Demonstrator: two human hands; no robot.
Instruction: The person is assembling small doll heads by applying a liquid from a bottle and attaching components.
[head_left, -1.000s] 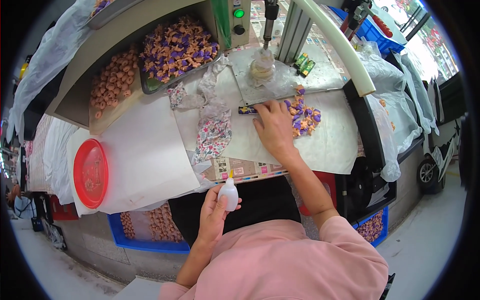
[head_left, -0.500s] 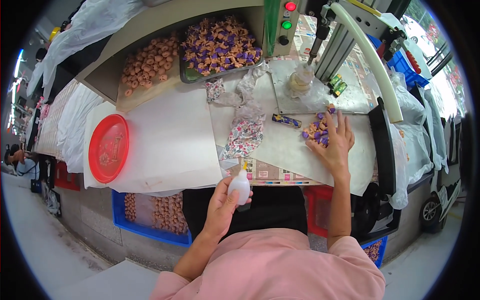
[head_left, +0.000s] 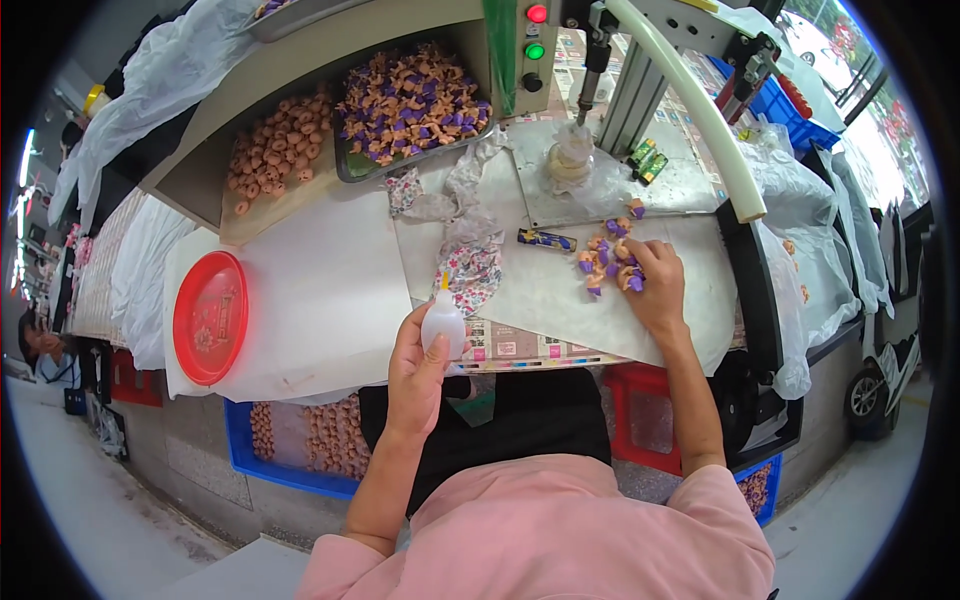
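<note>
- The left hand point(head_left: 416, 375), at lower centre of the frame, is wrapped around a white squeeze bottle point(head_left: 443, 325), its yellow tip pointing up — clear of every piece, so no glue or liquid is seen going on.
- The right hand point(head_left: 655, 290), right of centre, has its fingers bent and partly closed at the edge of a small pile of purple-and-peach pieces point(head_left: 600, 255); whether it grips one cannot be told.
- That pile lies on the pale sheet at right of centre, beside a dark printed tube point(head_left: 547, 240).
- The work looks far from finished: the black tray point(head_left: 425, 156) at upper centre is heaped with similar purple-and-peach pieces.
- Round peach pieces point(head_left: 280, 145) sit in their own heap at upper left — apart from the purple ones, none visibly joined to them.
- Only the small pile seems in hand; which of its pieces, if any, are done is too small to judge.
</note>
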